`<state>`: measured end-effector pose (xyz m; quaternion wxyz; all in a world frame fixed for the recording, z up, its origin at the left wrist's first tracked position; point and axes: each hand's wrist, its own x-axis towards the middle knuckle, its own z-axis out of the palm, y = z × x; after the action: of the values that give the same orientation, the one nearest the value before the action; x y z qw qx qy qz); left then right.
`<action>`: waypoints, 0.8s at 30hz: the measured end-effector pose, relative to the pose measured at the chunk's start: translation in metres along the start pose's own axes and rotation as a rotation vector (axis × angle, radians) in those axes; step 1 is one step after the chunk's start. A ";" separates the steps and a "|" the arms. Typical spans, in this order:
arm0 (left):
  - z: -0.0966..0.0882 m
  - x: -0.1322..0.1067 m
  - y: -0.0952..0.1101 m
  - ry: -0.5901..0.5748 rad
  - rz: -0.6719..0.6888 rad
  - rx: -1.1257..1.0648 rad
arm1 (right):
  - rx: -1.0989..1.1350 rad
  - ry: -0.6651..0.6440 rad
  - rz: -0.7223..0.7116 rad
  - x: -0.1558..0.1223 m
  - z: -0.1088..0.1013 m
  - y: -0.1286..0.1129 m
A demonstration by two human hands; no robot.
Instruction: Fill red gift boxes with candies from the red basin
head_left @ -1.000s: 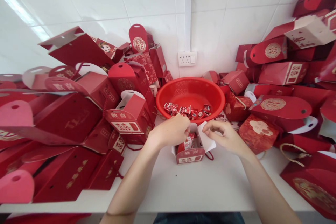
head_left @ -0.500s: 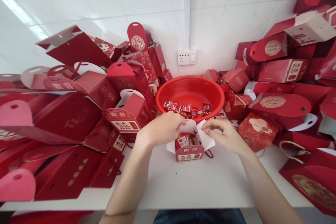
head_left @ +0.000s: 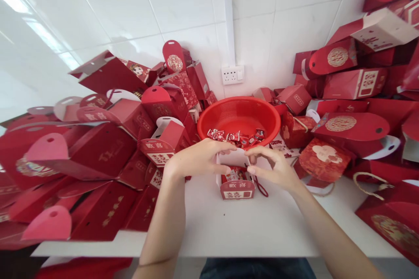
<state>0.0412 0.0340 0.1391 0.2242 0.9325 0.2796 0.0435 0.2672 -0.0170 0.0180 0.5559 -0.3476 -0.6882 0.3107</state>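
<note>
A small red gift box (head_left: pixel 237 188) with a gold-and-white label stands on the white table (head_left: pixel 248 226), its top open and wrapped candies visible inside. My left hand (head_left: pixel 199 159) holds the box's left flap, thumb and fingers pinched on the white card. My right hand (head_left: pixel 273 166) presses the right flap inward, so both flaps stand nearly upright over the opening. Just behind the box sits a round red plastic basket (head_left: pixel 240 114) with several red-and-white wrapped candies (head_left: pixel 236 136) along its near side.
Piles of red gift boxes (head_left: pixel 98 148) crowd the left side of the table, and more red boxes (head_left: pixel 347 96) are stacked on the right up against the white tiled wall. A wall socket (head_left: pixel 232 74) sits behind the basket. The table's front edge runs near my body.
Both hands drew closer together over the box, folding its side flaps from spread outward to nearly upright. My view shifted slightly right and down.
</note>
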 end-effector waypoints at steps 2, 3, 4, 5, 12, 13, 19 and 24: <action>0.003 0.001 0.001 -0.018 0.033 -0.057 | -0.011 0.012 -0.023 0.000 0.001 0.003; 0.005 0.001 0.001 -0.023 0.049 -0.083 | -0.020 0.017 -0.032 0.000 0.002 0.005; 0.008 0.001 0.001 -0.023 0.064 -0.103 | -0.032 0.021 -0.040 0.000 0.002 0.007; 0.011 0.000 0.000 -0.018 0.074 -0.118 | -0.048 0.025 -0.050 0.000 0.003 0.008; 0.045 -0.014 -0.012 0.139 0.112 -0.228 | -0.274 -0.003 -0.189 0.000 0.012 0.012; 0.050 -0.015 -0.014 0.170 0.120 -0.249 | -0.302 -0.011 -0.205 -0.001 0.013 0.013; 0.076 -0.022 -0.027 0.341 0.211 -0.401 | -0.384 -0.045 -0.240 -0.002 0.013 0.015; 0.087 -0.027 -0.030 0.388 0.188 -0.467 | -0.340 -0.076 -0.183 -0.003 0.016 0.012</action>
<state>0.0217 0.0079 0.0495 0.3696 0.8521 0.2122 0.3040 0.2539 -0.0128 0.0036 0.4886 -0.3605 -0.7800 0.1513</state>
